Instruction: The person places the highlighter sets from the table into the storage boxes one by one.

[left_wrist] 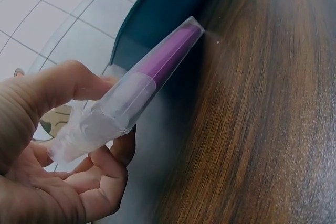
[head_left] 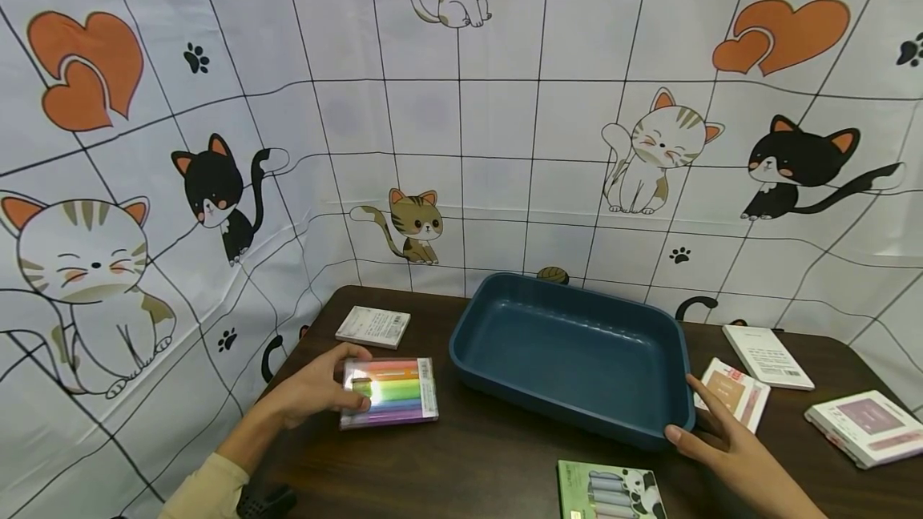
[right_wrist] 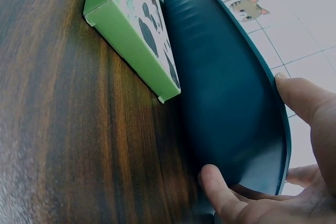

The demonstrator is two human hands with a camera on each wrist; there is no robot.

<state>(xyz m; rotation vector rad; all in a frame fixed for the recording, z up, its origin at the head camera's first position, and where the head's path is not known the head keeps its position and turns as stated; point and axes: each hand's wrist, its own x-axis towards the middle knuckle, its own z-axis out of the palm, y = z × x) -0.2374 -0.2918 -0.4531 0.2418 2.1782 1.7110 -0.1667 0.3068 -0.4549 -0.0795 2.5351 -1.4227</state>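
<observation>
The left hand pinches the left end of a clear pack of rainbow-coloured pens left of the blue tray, whose near right corner the right hand touches, fingers spread.

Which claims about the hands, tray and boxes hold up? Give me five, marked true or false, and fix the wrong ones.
1. The left hand grips the clear pack. True.
2. The clear pack shows a single colour. False: it shows several, including orange, green and purple.
3. The right hand grips the blue tray near one corner. True.
4. The green panda box lies on the brown table, outside the blue tray. True.
5. The clear pack lies inside the blue tray. False: it is outside, to the left of the blue tray.
</observation>
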